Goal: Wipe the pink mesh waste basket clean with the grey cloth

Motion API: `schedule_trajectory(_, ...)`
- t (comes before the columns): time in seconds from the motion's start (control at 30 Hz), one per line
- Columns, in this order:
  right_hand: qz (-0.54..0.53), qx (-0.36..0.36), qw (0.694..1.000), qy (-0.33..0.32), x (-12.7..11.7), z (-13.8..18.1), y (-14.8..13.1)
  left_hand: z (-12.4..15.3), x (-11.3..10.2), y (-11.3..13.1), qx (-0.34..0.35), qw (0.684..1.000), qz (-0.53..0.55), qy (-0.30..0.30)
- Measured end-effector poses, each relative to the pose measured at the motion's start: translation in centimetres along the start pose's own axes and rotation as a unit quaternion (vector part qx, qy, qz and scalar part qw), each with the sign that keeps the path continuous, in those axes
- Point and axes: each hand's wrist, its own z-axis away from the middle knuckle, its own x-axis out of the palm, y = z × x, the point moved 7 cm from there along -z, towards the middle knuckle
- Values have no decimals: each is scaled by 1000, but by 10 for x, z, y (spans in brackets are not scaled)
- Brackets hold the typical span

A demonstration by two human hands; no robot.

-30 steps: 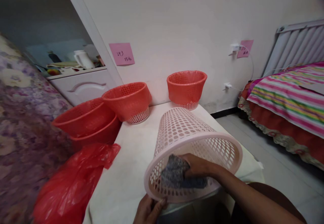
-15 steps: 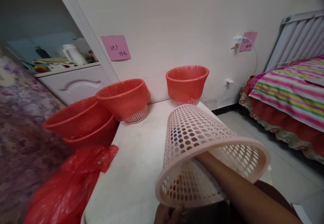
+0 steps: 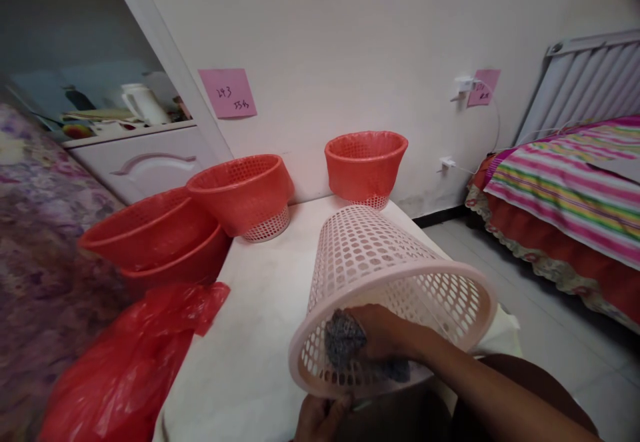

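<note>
A pale pink plastic basket (image 3: 370, 245) with a holed wall lies tilted on its side, its mouth facing me. Just inside the mouth, my right hand (image 3: 383, 332) is closed on a grey cloth (image 3: 345, 339), which presses against the inner wall near the left of the rim. More of the cloth hangs below the palm. At the bottom of the rim, my left hand (image 3: 323, 419) grips the basket's edge, thumb and fingers pinched on it. Part of that hand runs out of the picture.
Red-lined baskets stand on the white table (image 3: 250, 329): one basket (image 3: 367, 162) by the wall, another basket (image 3: 245, 195) at left. Red basins (image 3: 150, 235) and a red plastic bag (image 3: 135, 355) sit left of it. A bed (image 3: 575, 189) is at right.
My right hand, hidden deep inside the basket before, has come toward the mouth and now shows with the grey cloth. The basket has shifted slightly left; my left hand stays at the rim.
</note>
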Motion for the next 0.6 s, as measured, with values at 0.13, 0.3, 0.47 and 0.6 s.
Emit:
schedule_trajectory(0.13,-37,-55,994,-89,11,18,-5,2,2,16,2,999,-27,-24)
schedule_trajectory(0.3,-37,-67,987,-141,20,21,4,7,-15,52,2,1000,9,-7)
schedule_trajectory(0.47,-61,-75,984,-148,16,13,0,12,-50,66,1,993,-2,114)
schedule_trajectory(0.6,-54,-22,997,45,-15,-1,8,14,-42,45,-24,988,25,152)
